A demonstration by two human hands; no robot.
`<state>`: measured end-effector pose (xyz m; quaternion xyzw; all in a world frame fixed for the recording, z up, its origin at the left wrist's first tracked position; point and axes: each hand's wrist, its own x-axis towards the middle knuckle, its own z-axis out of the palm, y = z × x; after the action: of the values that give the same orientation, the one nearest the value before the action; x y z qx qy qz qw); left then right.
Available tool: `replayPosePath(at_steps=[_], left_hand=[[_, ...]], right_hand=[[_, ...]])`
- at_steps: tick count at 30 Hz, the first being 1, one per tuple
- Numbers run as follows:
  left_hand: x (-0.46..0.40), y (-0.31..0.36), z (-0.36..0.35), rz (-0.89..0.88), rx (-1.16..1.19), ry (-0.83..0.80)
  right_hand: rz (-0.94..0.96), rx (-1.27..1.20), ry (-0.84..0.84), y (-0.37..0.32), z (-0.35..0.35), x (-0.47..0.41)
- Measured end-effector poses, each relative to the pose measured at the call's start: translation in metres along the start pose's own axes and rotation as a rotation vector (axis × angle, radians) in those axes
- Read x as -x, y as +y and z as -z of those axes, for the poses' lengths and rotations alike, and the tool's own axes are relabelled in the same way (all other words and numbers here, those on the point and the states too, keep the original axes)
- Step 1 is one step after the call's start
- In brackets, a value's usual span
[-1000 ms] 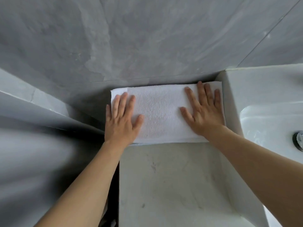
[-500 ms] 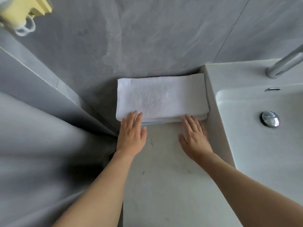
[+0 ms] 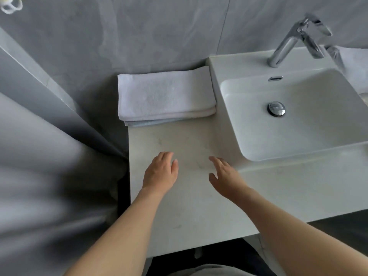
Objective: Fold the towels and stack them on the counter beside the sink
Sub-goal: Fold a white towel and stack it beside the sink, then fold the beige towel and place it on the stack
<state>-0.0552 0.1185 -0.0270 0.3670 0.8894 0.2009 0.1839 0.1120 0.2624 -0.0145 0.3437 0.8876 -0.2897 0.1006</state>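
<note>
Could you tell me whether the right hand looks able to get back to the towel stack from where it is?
Probably yes: the right hand is open over bare counter, and nothing lies between it and the towel stack against the wall beside the sink.

I can read no text, label, brand or number anywhere in front of me; nothing here carries writing.

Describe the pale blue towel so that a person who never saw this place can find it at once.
Start at the white sink with the chrome faucet. On the counter to its left, against the grey wall, lies a stack of folded towels. The pale blue towel is at the bottom: only its front edge shows, under the white towels above it.
</note>
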Motion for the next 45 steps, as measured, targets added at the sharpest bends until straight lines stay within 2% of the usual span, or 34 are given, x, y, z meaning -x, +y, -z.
replayPosePath(at_steps=[5, 11, 18, 22, 31, 37, 42, 45], left_hand=[[0.02, 0.042, -0.03, 0.01, -0.007, -0.094], [0.038, 0.133, -0.062, -0.09, 0.001, -0.236], [0.061, 0.274, -0.124, -0.087, 0.164, -0.218], [0.061, 0.342, -0.147, -0.017, 0.27, -0.21], [0.024, 0.441, -0.201, -0.085, 0.243, -0.369], [0.01, 0.528, -0.253, -0.118, 0.286, -0.514], [-0.035, 0.617, -0.29, -0.094, 0.328, -0.408], [-0.07, 0.665, -0.309, -0.139, 0.327, -0.324]], right_hand=[[-0.039, -0.01, 0.0, 0.044, 0.006, 0.042], [-0.129, -0.022, 0.045, 0.126, 0.051, 0.086], [-0.134, -0.052, 0.126, 0.234, 0.115, 0.125], [-0.162, -0.081, 0.152, 0.29, 0.149, 0.146], [-0.301, -0.16, 0.25, 0.386, 0.197, 0.157], [-0.358, -0.151, 0.37, 0.478, 0.24, 0.146], [-0.344, -0.089, 0.47, 0.571, 0.292, 0.105], [-0.319, -0.055, 0.417, 0.615, 0.307, 0.071]])
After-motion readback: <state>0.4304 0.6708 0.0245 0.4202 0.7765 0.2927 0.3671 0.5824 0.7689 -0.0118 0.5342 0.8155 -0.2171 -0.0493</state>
